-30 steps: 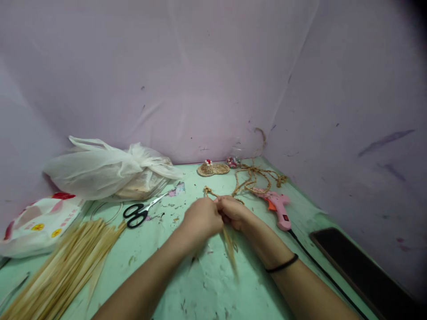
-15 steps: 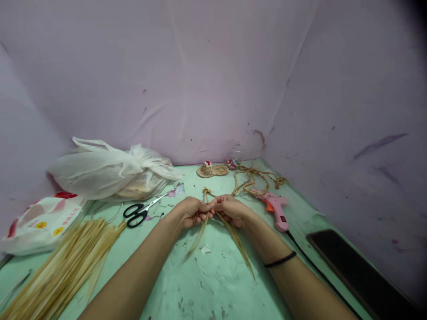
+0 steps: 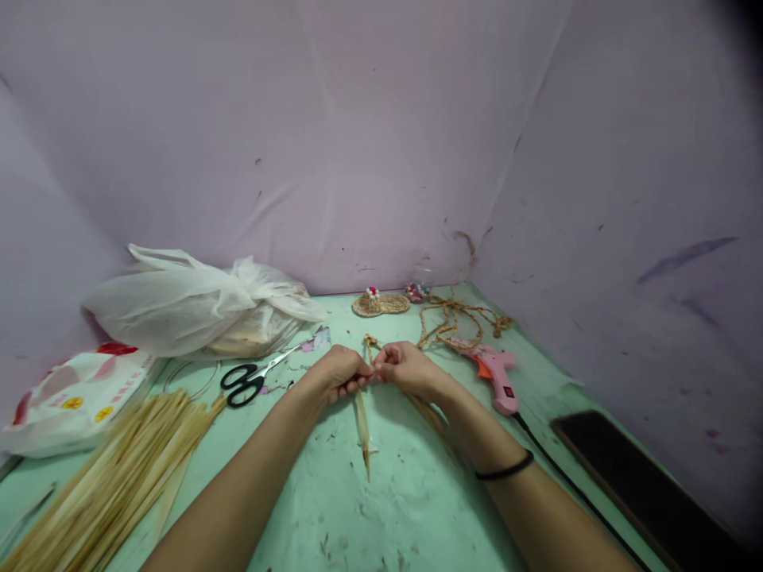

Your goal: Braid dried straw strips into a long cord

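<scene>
My left hand [image 3: 339, 372] and my right hand [image 3: 406, 369] meet at the middle of the green table [image 3: 381, 508], both pinched on thin straw strands [image 3: 363, 429]. One strand hangs down from between my fingers toward me. Another runs under my right wrist. A braided straw cord [image 3: 373, 343] leads away from my fingertips toward the back of the table. A black band sits on my right wrist.
Black scissors [image 3: 245, 381] lie left of my hands. A bundle of straw strips [image 3: 113, 477] lies at the near left, with plastic bags [image 3: 196, 306] behind it. A pink glue gun [image 3: 496, 373], coiled braid [image 3: 458, 318], a small straw hat [image 3: 380, 302] and a dark slab [image 3: 644, 477] are to the right.
My hands have drawn slightly apart and then closer again. The loose strands swung from a spread position to one hanging straight down at the centre.
</scene>
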`<state>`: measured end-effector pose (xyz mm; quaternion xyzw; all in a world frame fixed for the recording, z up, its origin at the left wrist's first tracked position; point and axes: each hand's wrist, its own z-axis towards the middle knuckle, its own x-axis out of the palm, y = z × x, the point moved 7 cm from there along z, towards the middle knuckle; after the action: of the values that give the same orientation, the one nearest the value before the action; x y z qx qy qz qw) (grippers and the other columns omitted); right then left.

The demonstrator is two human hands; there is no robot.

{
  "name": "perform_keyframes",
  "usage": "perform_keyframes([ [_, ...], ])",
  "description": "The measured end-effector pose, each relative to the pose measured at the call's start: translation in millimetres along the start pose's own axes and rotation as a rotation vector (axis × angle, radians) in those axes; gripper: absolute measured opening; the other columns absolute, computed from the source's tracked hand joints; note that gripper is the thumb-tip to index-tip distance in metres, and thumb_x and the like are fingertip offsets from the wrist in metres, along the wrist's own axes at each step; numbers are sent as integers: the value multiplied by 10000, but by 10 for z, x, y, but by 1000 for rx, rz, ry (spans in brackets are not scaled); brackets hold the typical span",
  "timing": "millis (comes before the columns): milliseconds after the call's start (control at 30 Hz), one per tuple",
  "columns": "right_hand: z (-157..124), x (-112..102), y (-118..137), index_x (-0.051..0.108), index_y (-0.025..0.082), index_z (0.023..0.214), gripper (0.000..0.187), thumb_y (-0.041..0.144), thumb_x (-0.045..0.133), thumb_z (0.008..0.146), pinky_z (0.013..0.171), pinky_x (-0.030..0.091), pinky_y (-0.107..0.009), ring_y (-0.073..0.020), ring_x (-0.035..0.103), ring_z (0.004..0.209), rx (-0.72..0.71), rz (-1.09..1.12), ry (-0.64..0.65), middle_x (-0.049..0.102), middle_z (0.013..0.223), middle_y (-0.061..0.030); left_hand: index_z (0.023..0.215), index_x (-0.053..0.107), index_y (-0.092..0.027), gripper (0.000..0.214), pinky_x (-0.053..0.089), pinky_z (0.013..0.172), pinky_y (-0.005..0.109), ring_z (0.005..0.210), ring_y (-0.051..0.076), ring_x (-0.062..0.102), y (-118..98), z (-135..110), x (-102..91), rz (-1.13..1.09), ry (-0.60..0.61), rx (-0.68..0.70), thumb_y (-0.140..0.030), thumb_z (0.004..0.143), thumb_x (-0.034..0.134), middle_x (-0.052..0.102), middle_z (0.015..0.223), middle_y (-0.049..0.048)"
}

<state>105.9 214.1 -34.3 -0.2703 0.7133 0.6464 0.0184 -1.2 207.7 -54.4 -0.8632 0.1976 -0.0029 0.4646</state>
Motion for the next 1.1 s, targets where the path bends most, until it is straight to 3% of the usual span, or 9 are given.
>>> perform_keyframes([
  [100, -30, -27, 111, 560, 150, 641, 74, 123, 496, 617, 474, 286, -186, -91, 454, 524, -156, -400, -90, 579, 575, -6, 483, 498, -119, 62, 101, 306, 187, 272, 32, 233, 38, -8, 0, 14, -62, -32, -162, 527, 499, 362, 356, -47],
  [200, -72, -30, 156, 605, 160, 658, 110, 156, 498, 632, 483, 283, -198, -109, 482, 547, -143, -605, -108, 606, 599, -25, 459, 458, -133, 57, 89, 316, 194, 275, 34, 219, -2, -70, 22, -18, -142, 1, -138, 501, 495, 344, 332, -51],
  [400, -216, -95, 273, 653, 169, 651, 112, 219, 559, 615, 507, 300, -231, -168, 554, 621, 91, -738, -191, 638, 657, -86, 431, 408, -146, 112, 93, 314, 181, 279, 25, 207, -19, -143, 73, -76, -143, -26, -125, 497, 496, 316, 312, -57],
  [533, -285, 43, 405, 639, 165, 575, 114, 254, 582, 618, 503, 305, -257, -199, 553, 594, 28, -769, -168, 609, 577, -111, 416, 376, -152, 138, 98, 309, 165, 289, 21, 224, 45, -77, 49, -114, -85, -59, -136, 506, 480, 329, 327, -47],
  [633, -322, 105, 469, 645, 158, 591, 81, 209, 586, 608, 518, 316, -263, -211, 555, 615, -26, -797, -205, 601, 574, -120, 433, 391, -144, 100, 89, 310, 159, 298, 15, 225, 72, -28, 38, -137, -7, -33, -133, 498, 466, 368, 366, -38],
  [700, -329, 124, 484, 658, 165, 603, 70, 169, 589, 592, 517, 311, -259, -198, 548, 602, -54, -798, -163, 600, 571, -103, 441, 400, -140, 85, 76, 314, 160, 299, 12, 213, 71, -13, 25, -139, 33, 2, -122, 481, 473, 352, 367, -48],
  [800, -302, 55, 452, 658, 185, 582, 48, 209, 618, 591, 488, 291, -240, -156, 516, 544, -54, -669, -44, 567, 507, -42, 458, 414, -140, 85, 58, 317, 161, 298, 11, 202, 45, -13, 12, -150, 87, 60, -120, 473, 496, 317, 362, -67],
  [967, -206, -328, 251, 583, 143, 645, 82, 207, 547, 681, 469, 353, -204, -122, 525, 552, 164, -96, -251, 589, 617, -38, 500, 447, -132, 107, 47, 321, 156, 307, 5, 207, 2, -25, 41, -190, 202, 87, -177, 510, 543, 315, 388, -74],
  [1100, -170, 2, 71, 526, 146, 672, 45, 103, 511, 672, 492, 427, -224, -116, 536, 514, 365, 297, -45, 575, 611, -35, 510, 430, -139, 121, 46, 326, 157, 312, 1, 197, -2, -10, 42, -205, 228, 99, -186, 512, 541, 319, 404, -76],
])
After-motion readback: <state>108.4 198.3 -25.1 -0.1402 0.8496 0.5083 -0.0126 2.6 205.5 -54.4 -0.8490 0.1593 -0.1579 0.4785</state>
